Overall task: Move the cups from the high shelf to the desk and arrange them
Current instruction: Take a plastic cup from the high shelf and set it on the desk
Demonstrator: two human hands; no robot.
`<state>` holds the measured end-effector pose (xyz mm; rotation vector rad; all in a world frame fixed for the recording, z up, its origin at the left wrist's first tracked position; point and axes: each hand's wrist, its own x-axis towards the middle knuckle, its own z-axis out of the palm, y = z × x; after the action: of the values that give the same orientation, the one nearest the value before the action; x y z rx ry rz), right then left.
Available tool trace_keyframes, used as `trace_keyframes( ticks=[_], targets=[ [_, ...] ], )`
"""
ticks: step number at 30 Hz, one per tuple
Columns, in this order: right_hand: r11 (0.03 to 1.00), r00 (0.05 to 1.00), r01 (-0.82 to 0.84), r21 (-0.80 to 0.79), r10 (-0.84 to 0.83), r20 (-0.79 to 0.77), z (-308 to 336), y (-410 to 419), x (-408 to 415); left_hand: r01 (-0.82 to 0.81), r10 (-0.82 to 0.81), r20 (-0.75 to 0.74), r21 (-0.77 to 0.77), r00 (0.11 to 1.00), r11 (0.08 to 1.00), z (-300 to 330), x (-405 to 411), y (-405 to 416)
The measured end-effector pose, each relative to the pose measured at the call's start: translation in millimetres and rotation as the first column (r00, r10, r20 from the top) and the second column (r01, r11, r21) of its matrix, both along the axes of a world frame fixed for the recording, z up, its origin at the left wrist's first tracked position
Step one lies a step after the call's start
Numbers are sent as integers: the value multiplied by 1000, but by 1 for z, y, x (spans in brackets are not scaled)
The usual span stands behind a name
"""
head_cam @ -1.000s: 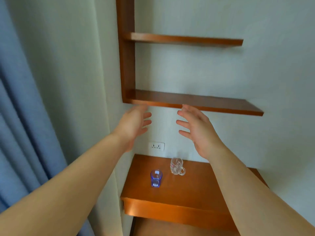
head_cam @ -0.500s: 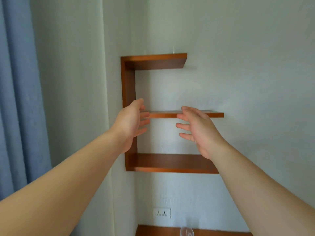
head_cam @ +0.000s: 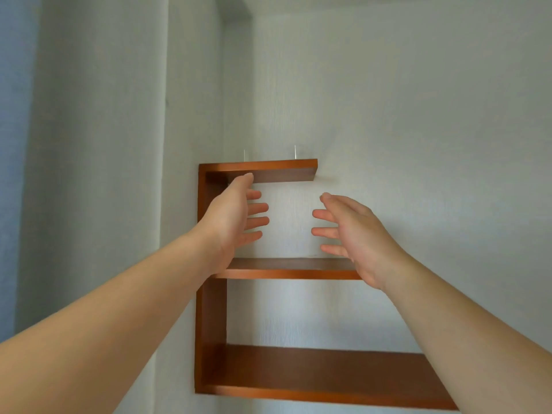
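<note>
Both hands are reaching up empty, the left hand (head_cam: 230, 218) and right hand (head_cam: 357, 234) spreading their fingers, palms facing, below the top shelf (head_cam: 277, 171), where only faint glass edges (head_cam: 295, 152) are showing.

Single head-worn view, tilted upward, close to wall shelf (head_cam: 268, 170), both forearms reaching in

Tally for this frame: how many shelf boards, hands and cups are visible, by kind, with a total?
Shelf boards: 3, top, middle, bottom
Hands: 2, left hand, right hand, both open and empty
Cups: 0 clearly visible; only two thin glints above the top board, too faint to identify
Total: 5
</note>
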<state>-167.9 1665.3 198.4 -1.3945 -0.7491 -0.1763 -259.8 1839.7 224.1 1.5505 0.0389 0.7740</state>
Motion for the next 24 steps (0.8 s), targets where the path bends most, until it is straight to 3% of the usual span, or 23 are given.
trace_keyframes(
  ticks=[14, 24],
  targets=[
    [996, 988, -83, -27, 86, 125, 89, -10, 86, -122, 113, 70, 143, 991, 982, 79, 64, 2],
    [995, 989, -95, 13, 93, 117, 142, 13, 133, -140, 124, 74, 274, 989, 951, 134, 113, 8]
  ],
)
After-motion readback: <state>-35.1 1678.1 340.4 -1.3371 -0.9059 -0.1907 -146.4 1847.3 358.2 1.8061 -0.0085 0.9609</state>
